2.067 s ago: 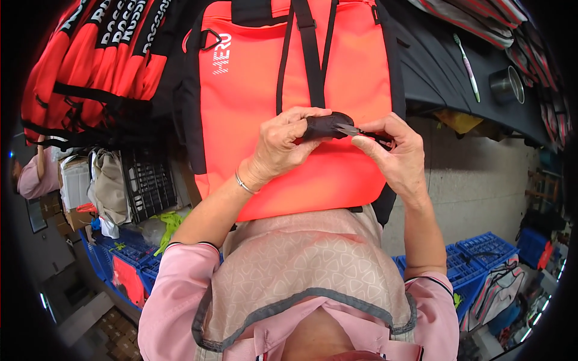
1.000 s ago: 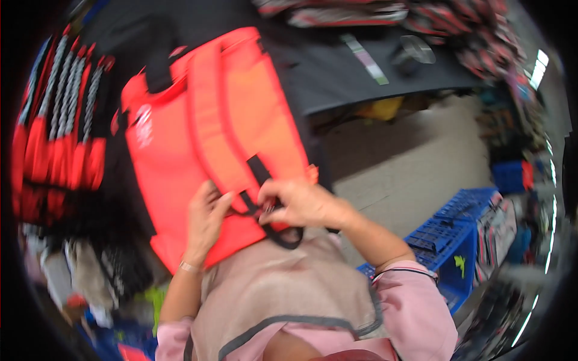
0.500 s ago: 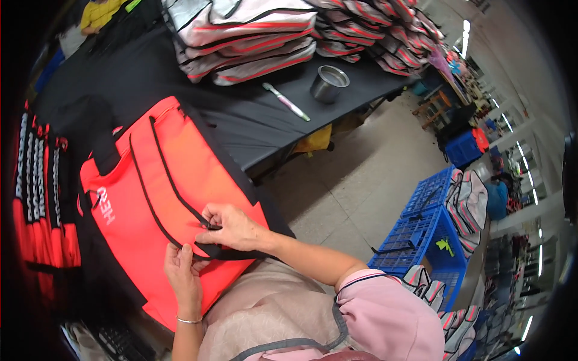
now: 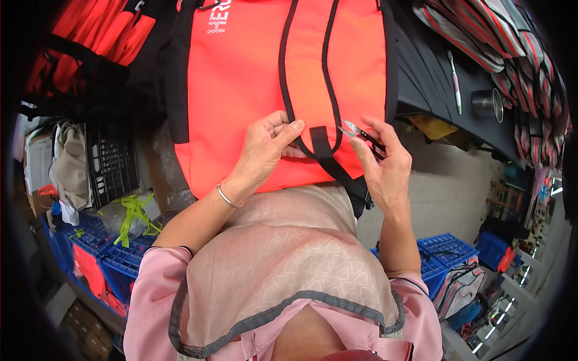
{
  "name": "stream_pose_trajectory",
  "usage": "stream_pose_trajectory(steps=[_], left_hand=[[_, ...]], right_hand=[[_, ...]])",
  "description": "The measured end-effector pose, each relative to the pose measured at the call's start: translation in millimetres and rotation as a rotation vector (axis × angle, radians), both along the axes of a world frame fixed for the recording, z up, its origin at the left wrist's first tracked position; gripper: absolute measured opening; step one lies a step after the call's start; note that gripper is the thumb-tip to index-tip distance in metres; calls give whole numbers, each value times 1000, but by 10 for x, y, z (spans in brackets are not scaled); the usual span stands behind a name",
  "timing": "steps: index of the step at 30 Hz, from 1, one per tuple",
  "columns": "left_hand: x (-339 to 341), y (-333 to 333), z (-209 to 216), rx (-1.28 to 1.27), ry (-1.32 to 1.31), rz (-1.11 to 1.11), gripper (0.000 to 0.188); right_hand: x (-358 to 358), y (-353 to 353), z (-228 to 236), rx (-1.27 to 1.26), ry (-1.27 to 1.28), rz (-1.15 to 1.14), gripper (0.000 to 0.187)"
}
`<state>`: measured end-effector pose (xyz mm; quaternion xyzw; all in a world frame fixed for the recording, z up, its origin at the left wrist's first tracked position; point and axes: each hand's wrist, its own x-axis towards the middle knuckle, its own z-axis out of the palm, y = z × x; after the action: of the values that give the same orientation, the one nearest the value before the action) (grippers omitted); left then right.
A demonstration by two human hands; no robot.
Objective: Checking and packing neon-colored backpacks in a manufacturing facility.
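Observation:
A bright orange-red bag [image 4: 235, 90] with black sides lies in front of me. Down its face runs a padded shoulder strap [image 4: 307, 66] edged in black piping, with black webbing [image 4: 324, 147] at its lower end. My left hand [image 4: 265, 144] pinches the strap's left edge near that end, thumb on top and some fingers hidden. In my right hand [image 4: 388, 165] is a pair of thread snips [image 4: 354, 129] with black handles. Their pointed metal blades lie just beside the strap's right edge and are directed toward it.
Folded red and black bags [image 4: 108, 30] are stacked at the far left. On the dark table to the right are a toothbrush [image 4: 456, 84], a metal cup [image 4: 486, 105] and piled grey-pink bags [image 4: 481, 30]. Blue crates [image 4: 448, 246] stand on both sides of me.
The view has swung so the bag now lies straight ahead. My hands have moved apart from the strap's lower end; the snips now show plainly in my right hand.

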<state>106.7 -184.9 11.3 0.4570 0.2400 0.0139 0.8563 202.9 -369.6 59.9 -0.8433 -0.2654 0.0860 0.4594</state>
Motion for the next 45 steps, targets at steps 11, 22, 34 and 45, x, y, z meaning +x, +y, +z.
stream_pose_trajectory(steps=[11, 22, 34, 45], left_hand=[[-112, -57, -126, 280, -69, 3, 22], [-284, -113, 133, 27, 9, -149, 39], [-28, 171, -124, 1758, -714, -64, 14], [-7, 137, -200, 1823, -655, -9, 19]], right_hand=[[2, 41, -88, -109, -315, 125, 32], [144, 460, -189, 337, 629, -8, 38], [202, 334, -274, 285, 515, -33, 20], [-153, -214, -70, -110, -457, 73, 32]])
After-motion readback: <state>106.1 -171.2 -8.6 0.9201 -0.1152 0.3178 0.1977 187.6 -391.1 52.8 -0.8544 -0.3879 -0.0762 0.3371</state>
